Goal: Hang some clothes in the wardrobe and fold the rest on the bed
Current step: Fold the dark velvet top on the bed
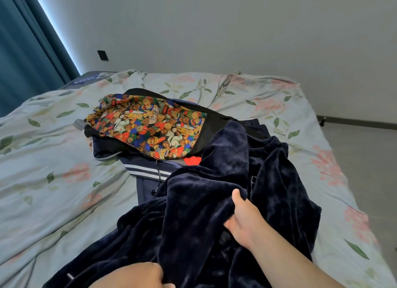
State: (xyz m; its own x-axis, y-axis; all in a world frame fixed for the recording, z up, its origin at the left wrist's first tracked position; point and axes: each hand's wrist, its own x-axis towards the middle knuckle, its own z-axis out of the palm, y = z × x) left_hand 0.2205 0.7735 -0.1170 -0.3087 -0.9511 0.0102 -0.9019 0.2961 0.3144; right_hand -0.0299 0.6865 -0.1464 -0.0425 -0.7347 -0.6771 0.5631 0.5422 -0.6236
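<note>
Navy plush garment (214, 201): one, soft and velvety, heaped across the near middle of the bed, a zip line visible on its right half
Left hand (137, 276): one, at the bottom edge, only partly in frame; its fingers curl into a fold of the navy plush garment and grip it
Right hand (242, 220): one, reaching in from the lower right; thumb lies on top of the cloth, fingers tucked under a fold, so it pinches the same garment
Striped navy top (146, 171): one, lying flat just beyond the plush one, with white bands and a dark drawstring, partly covered
Red-orange cloth (192, 159): one small patch showing between the pile and the plush garment
Bear-print piece (148, 124): one, many-coloured with black edging, on top of the pile at the bed's centre
Bed (53, 169): one, covered by a pale floral sheet, creased
Curtain (23, 51): one, teal, far left
Wall switch (103, 55): one dark plate on the grey wall
</note>
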